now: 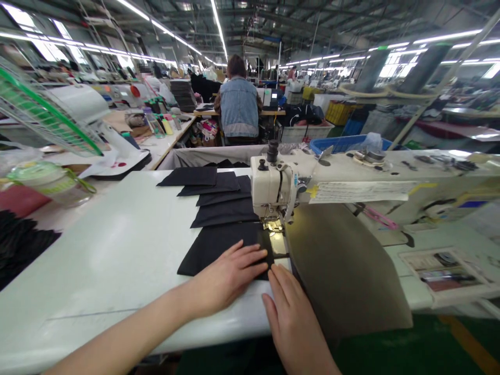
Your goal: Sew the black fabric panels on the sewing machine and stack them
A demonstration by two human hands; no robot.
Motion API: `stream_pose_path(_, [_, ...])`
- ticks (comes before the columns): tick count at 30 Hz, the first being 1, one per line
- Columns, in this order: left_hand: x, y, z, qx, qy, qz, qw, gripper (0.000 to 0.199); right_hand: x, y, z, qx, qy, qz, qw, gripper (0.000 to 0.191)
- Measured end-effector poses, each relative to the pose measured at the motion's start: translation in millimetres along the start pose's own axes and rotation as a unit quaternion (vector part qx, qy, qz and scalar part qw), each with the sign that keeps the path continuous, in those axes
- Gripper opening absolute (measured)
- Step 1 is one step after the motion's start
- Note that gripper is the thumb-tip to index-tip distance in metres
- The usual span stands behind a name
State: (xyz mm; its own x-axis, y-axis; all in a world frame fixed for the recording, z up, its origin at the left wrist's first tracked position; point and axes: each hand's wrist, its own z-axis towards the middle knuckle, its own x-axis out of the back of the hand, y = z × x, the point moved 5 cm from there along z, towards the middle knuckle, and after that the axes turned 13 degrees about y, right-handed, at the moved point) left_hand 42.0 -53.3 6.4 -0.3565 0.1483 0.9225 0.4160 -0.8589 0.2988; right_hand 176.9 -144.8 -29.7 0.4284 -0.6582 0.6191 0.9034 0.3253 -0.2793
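head view | left hand flat, fingers spread on black fabric piece lying on white surface | right hand flat beside it (wrist cut off) | needle under white sewing machine hard to make out

Bright hall lit by long ceiling tube lights and pale windows, both blown out; a small lamp glares at the sewing machine needle; edges bend and blur, background soft
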Motion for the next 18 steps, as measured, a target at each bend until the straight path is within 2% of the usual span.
stream_pose_path(3, [-1.3,17,-10,-0.022,-0.010,-0.022,0.999,0.050,7,-2,-9,0.006,0.007,0.006,1.000,0.039])
stream_pose_path(6, [-1.3,16,-11,-0.016,-0.012,-0.015,1.000,0.048,6,0,-8,0.008,0.004,0.003,1.000,0.039])
stream_pose_path(13, [4.9,-12,7,-0.004,0.018,-0.018,1.000,0.046,-4,5,10,0.008,-0.019,-0.016,1.000,0.040])
stream_pose_path(18, [5.0,-35,20,-0.009,0.035,-0.011,0.999,0.043,-4,6,14,-0.008,-0.026,-0.012,1.000,0.041])
